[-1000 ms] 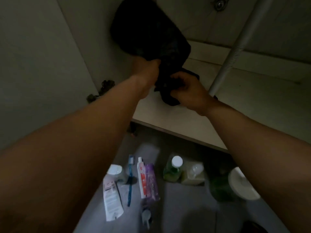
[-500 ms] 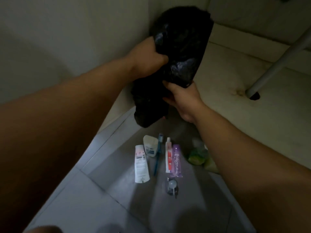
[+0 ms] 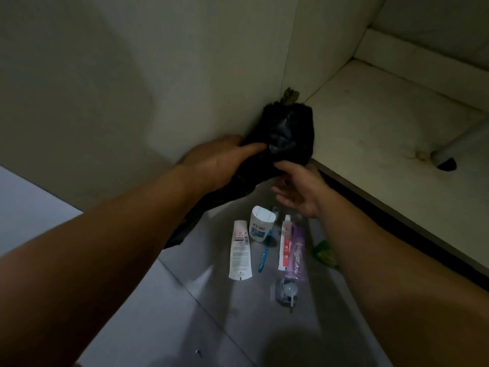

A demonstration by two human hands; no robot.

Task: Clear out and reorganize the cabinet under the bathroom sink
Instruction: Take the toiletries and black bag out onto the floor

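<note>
1. Biggest change first: the cabinet floor (image 3: 397, 133) looks bare now apart from the drain pipe (image 3: 455, 144) coming down on its right side. A second ago the black plastic bag (image 3: 288, 139) was held up inside the cabinet; now it's come out and down, hanging over the bathroom floor (image 3: 148, 313) just in front of the cabinet's front-left corner.

2. The bag is the task's thing right now. It's a crumpled, floppy lump with a tail trailing down under the left forearm.

3. Left hand (image 3: 219, 165): its grip is wrapped around the bag's middle, fingers curled into the plastic, same hold as half a second back.

4. Right hand (image 3: 299, 186): half a second ago it was clutching the bag's lower part; now the fingers are spread, palm up, with only the fingertips touching the underside. So that grip has let go.

5. Smaller stuff lined up on the floor near the cabinet's front edge: white tube (image 3: 239, 251), white pot (image 3: 260, 223), blue toothbrush (image 3: 264, 254), red-and-white toothpaste (image 3: 285, 242), purple tube (image 3: 297, 256), something green (image 3: 324, 251) half hidden by the right arm.

6. My read: the clear-out part is basically done, and the bag probably joins the row next.
</note>
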